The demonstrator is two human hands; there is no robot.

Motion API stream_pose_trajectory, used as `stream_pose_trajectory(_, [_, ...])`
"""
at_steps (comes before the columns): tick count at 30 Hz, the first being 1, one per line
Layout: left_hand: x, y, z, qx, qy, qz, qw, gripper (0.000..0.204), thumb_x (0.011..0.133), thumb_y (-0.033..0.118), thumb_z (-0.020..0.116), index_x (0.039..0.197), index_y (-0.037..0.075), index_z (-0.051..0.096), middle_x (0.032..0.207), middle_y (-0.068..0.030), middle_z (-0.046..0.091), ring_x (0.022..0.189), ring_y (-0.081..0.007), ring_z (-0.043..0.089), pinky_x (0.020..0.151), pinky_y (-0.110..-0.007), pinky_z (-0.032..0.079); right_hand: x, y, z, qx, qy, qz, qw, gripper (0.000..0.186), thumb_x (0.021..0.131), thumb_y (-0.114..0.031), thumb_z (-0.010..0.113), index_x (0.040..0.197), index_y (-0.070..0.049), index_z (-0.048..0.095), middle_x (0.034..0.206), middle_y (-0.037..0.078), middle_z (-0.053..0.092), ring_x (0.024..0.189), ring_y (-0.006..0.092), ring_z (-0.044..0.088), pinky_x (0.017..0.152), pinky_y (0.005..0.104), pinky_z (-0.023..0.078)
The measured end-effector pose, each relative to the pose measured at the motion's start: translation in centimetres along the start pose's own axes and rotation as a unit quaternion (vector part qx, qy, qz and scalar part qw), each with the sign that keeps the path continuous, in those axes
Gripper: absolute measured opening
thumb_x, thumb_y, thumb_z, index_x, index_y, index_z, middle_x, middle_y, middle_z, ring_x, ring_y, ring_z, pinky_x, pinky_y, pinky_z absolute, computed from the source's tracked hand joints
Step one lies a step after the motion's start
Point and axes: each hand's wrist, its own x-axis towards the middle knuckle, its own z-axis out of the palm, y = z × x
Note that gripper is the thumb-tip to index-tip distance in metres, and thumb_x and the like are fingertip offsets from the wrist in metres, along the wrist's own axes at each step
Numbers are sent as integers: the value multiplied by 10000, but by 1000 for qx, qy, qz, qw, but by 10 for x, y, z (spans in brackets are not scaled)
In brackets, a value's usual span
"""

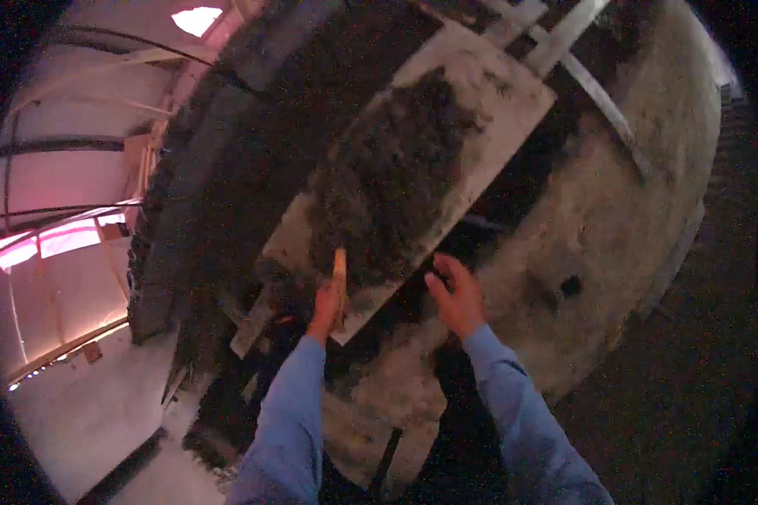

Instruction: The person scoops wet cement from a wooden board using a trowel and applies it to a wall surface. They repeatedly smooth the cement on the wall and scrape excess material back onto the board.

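Note:
A long pale board [505, 126] runs diagonally in front of me. Across its middle lies a dark, rough heap of what looks like wet clay or mud [396, 168]. At the board's near end, my left hand [327, 308] is closed around a narrow yellow-orange strip [339, 263] that points up toward the heap. Dim light hides what kind of thing the strip is. Just off the board's right edge hovers my right hand [457, 301], fingers and thumb apart and curved, with nothing in it. Both forearms wear blue sleeves.
Light wooden bars [568, 38] stick out past the board's far end, and one slants down to the right. On the right spreads brown, uneven ground [615, 244] with a small dark hole. Dark, rough stacked material [202, 168] rises on the left, before a pale shed wall [67, 181].

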Motion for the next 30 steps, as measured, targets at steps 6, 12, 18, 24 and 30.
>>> stream_pose_trajectory(6, [-34,118,-92,34,-140,3,990,541,950,505,553,1078,-19,588,698,-100,595,527,-176,583,468,-342,460,6,27,38,82,53,89,991,441,925,-272,680,1295,-59,570,1189,71,652,1095,184,609,942,345,480])
stream_pose_trajectory(12, [32,219,-170,-5,-198,-13,980,431,979,454,524,1006,33,617,711,-91,599,552,-183,585,504,-355,469,87,-30,61,158,98,157,970,450,939,-303,662,1298,-52,563,1225,67,629,1108,170,581,923,329,471])
stream_pose_trajectory(18, [139,327,-253,109,-180,31,977,375,965,389,557,979,16,599,713,-125,592,579,-214,597,533,-383,463,135,-100,82,64,110,239,963,500,933,-388,650,1316,-80,558,1237,64,623,1093,164,578,861,325,476])
stream_pose_trajectory(24, [253,386,-303,165,-93,250,950,418,975,425,530,931,12,579,683,-106,585,560,-200,597,518,-371,455,248,-180,108,117,104,223,962,539,927,-474,622,1311,-102,564,1121,46,666,959,156,604,735,328,494])
stream_pose_trajectory(30, [284,545,-300,112,-155,154,969,433,979,445,510,932,18,569,630,-93,567,495,-192,587,502,-360,466,396,-218,87,202,115,197,952,527,937,-477,598,1347,-152,533,1128,6,655,967,147,596,786,347,482])
